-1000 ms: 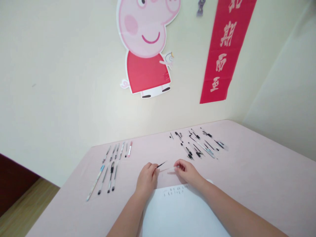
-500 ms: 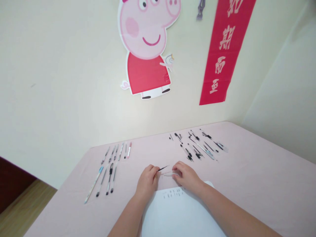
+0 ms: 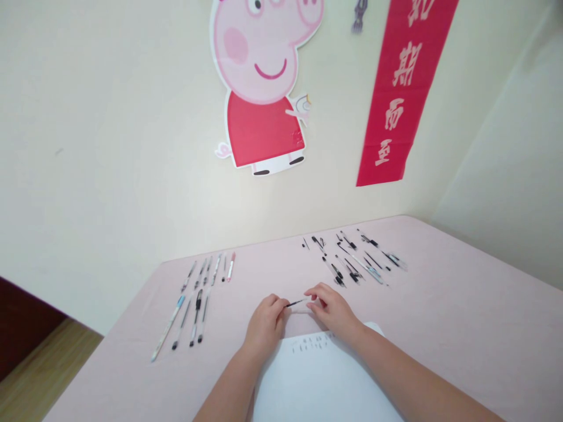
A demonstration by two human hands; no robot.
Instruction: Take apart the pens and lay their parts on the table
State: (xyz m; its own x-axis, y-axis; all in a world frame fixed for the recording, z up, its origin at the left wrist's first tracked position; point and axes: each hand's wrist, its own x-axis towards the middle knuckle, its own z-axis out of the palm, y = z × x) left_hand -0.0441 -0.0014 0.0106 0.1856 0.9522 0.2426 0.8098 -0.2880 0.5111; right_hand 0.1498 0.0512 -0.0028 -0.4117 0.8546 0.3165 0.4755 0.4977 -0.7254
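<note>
My left hand is closed in a pinch on a thin black pen refill that points right. My right hand is closed on a clear pen barrel, mostly hidden in its fingers, and the refill's far end meets those fingertips. Both hands hover just above the pink table, beyond a white sheet of paper with small pen marks near its top edge.
Several whole pens lie in rows at the left of the table. A scatter of pen parts lies at the back right. A cartoon pig cutout and a red banner hang on the wall behind. Wooden floor shows at lower left.
My hands have come closer together. The refill's free end, earlier apart from the clear barrel, now reaches my right fingertips.
</note>
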